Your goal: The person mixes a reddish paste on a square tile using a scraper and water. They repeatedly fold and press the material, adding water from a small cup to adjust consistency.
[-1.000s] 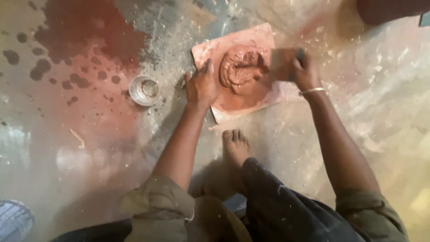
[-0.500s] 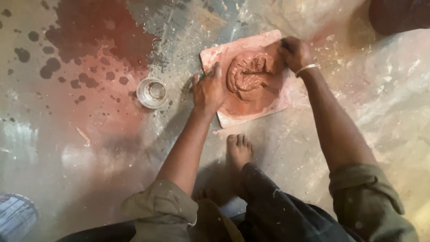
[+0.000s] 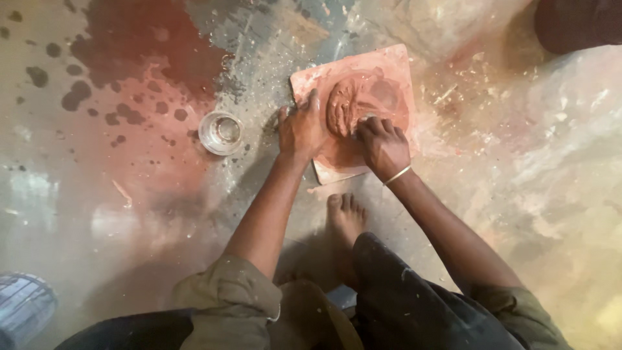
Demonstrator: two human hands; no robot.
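Observation:
A square reddish board (image 3: 395,71) lies on the stained floor, with a round mound of wet brown clay (image 3: 353,104) on it. My left hand (image 3: 301,129) rests flat on the board's left edge, fingers spread. My right hand (image 3: 382,142), a thin bangle on its wrist, has its fingers curled down against the near side of the clay. Both hands are smeared with clay.
A small clear glass bowl of water (image 3: 220,133) stands on the floor left of the board. My bare foot (image 3: 346,217) is just below the board. A dark red stain (image 3: 149,45) spreads at upper left. A dark object (image 3: 583,23) sits at top right, a ribbed thing (image 3: 23,308) at bottom left.
My right hand has come from the far right corner of the board down to the clay's near side. My left hand has stayed on the board's left edge. The view has shifted.

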